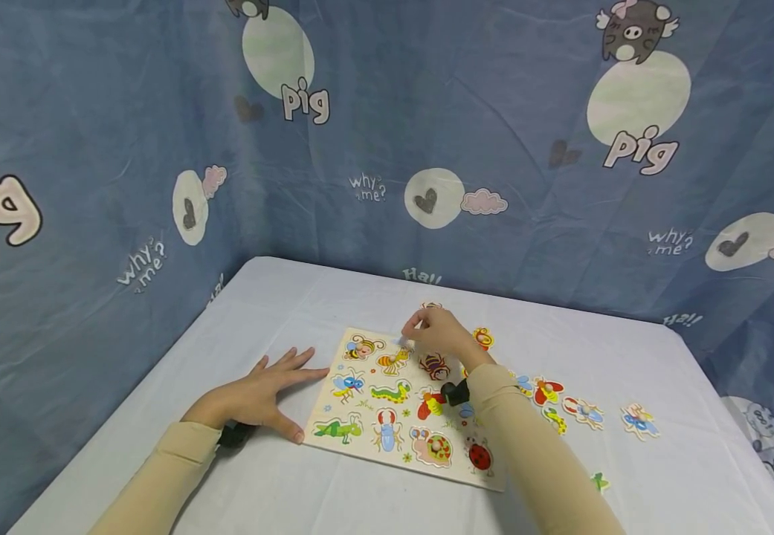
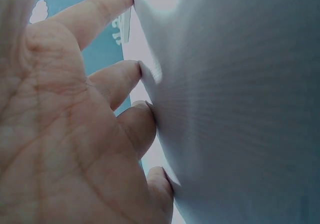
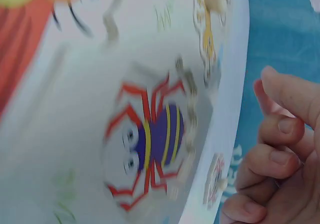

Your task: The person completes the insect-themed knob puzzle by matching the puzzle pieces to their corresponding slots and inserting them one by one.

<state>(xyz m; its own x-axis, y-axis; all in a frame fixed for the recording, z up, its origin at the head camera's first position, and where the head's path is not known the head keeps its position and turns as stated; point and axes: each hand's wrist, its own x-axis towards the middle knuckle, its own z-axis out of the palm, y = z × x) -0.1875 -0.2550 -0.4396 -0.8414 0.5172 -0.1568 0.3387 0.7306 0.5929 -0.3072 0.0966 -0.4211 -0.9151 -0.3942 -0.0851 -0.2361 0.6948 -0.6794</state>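
Note:
A pale puzzle board [image 1: 396, 449] with insect pictures lies on the white table. My left hand [image 1: 256, 394] is spread flat beside it, thumb and index fingertips at its left edge; in the left wrist view the fingertips rest on the tablecloth. Above the board's far edge is my right hand [image 1: 436, 331], its fingers [image 3: 285, 126] loosely bent with nothing visible between them. Below it, the board shows a purple spider picture [image 3: 160, 139]. A yellow insect piece [image 3: 207, 34] with a knob sits on the board nearby. Just beyond the hand lies a partly hidden spider-like piece [image 1: 431, 305].
Loose pieces lie right of the board: an orange one [image 1: 482, 339], a red-winged insect [image 1: 547, 391], a caterpillar [image 1: 553, 420], a blue beetle [image 1: 584, 412], a blue insect [image 1: 639, 421] and a green one [image 1: 599, 481] partly behind the right sleeve. A blue curtain [image 1: 387, 245] hangs behind the table.

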